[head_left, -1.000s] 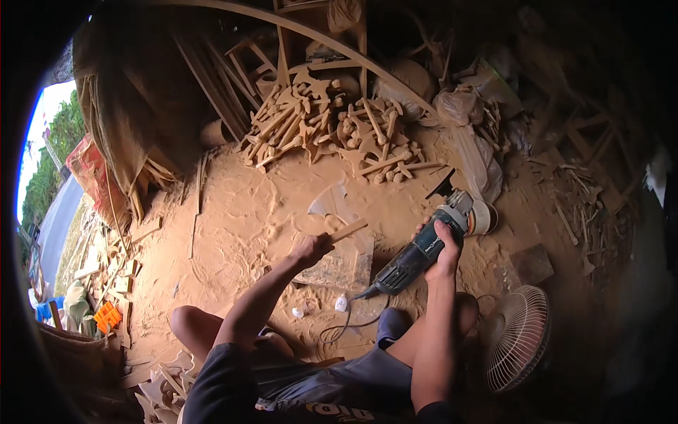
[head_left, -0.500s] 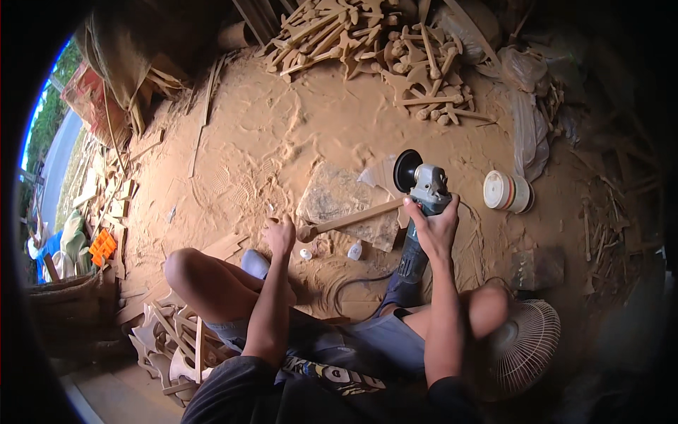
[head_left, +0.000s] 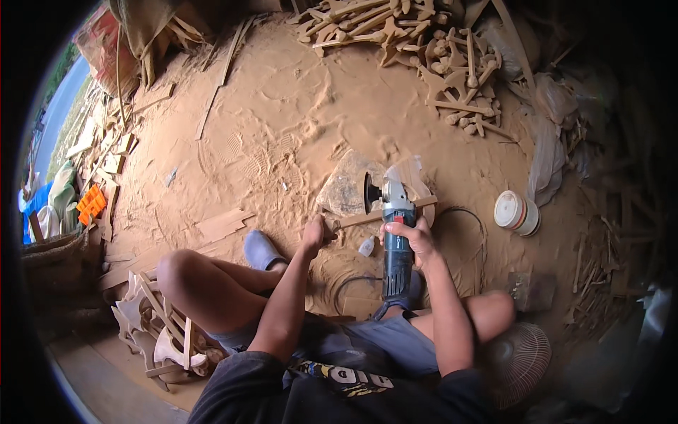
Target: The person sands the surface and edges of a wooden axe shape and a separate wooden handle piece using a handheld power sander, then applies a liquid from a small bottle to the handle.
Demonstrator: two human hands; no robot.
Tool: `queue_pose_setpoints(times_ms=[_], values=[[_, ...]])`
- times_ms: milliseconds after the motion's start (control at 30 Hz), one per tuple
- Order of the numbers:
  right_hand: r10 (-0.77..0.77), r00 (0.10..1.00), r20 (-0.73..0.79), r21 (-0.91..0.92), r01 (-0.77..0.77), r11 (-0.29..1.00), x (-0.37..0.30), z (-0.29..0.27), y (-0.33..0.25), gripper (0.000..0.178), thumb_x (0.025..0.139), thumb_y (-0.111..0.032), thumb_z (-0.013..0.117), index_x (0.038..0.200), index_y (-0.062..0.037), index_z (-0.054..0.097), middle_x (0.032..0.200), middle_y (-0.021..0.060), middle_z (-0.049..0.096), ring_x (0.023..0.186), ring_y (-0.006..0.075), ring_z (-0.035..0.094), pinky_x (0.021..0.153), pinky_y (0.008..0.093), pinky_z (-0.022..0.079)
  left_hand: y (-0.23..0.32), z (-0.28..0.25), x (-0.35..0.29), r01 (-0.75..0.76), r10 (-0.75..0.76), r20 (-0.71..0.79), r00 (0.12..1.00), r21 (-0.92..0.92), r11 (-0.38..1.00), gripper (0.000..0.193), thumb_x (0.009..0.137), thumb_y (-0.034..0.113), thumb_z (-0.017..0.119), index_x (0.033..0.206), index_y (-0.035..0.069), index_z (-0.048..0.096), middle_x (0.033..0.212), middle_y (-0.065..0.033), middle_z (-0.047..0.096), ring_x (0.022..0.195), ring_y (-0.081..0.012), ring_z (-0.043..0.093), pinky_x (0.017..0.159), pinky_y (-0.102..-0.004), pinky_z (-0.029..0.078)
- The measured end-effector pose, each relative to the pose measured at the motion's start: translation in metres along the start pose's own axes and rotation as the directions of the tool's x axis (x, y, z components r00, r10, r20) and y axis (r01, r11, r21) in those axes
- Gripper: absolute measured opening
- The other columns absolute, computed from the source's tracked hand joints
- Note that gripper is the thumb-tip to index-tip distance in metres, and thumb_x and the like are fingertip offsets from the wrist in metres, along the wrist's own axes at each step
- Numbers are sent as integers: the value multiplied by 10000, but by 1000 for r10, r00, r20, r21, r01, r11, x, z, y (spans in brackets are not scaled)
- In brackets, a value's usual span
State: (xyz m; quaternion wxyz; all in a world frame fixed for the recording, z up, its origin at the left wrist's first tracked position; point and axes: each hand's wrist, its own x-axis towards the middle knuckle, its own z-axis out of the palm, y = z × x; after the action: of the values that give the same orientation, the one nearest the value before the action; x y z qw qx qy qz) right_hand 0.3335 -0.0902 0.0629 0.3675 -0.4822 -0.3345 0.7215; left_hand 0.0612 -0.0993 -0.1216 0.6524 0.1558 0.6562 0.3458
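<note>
My left hand (head_left: 314, 234) is closed round the knobbed end of a wooden stick (head_left: 369, 218). The stick runs to the right, and its far end shows beyond the power tool. In my right hand (head_left: 418, 242) is an angle grinder (head_left: 398, 260) with a blue-green body and a grey metal head. Its black round disc (head_left: 371, 192) stands edge-on above the stick; whether the two touch I cannot tell. Beneath lies a flat, dusty slab (head_left: 342, 185). A small white bottle (head_left: 366, 246) rests in the dust between my hands.
Carved wooden pieces (head_left: 385, 28) are heaped at the far side; another pile (head_left: 166, 328) lies by my left knee. At right are a white tub (head_left: 510, 210) and a fan (head_left: 519, 364). A dark cord (head_left: 353, 281) curves near my feet. Orange plastic (head_left: 91, 204) lies at left.
My left hand has gone from beside the stick's knobbed end to gripping it. The grinder has swung more upright and crossed over the stick. The whole view has shifted.
</note>
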Motion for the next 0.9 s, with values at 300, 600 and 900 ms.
queue_pose_setpoints(times_ms=[300,600,900], values=[[-459,879,-129,-664,267,698,10,42,21,741,807,-333,893,1311,12,474,1024,135,691,883,300,704,812,414,574,-7,6,17,61,-60,34,998,-29,998,532,1024,386,398,853,-31,681,709,-207,686,530,-274,647,477,-398,493],[-260,965,-18,-952,63,300,22,51,41,1044,826,-349,825,1618,-61,208,983,398,686,897,559,687,758,619,548,-18,14,-6,-189,205,-147,968,116,975,569,1012,345,409,624,-15,615,577,-183,610,499,-293,617,518,-439,501],[-89,993,-78,-978,-59,199,18,70,37,983,846,-294,787,1644,-138,234,913,386,682,895,566,679,802,629,542,-20,15,-4,-155,198,-258,946,176,972,624,981,376,443,635,-91,670,580,-211,656,528,-300,662,569,-442,529]])
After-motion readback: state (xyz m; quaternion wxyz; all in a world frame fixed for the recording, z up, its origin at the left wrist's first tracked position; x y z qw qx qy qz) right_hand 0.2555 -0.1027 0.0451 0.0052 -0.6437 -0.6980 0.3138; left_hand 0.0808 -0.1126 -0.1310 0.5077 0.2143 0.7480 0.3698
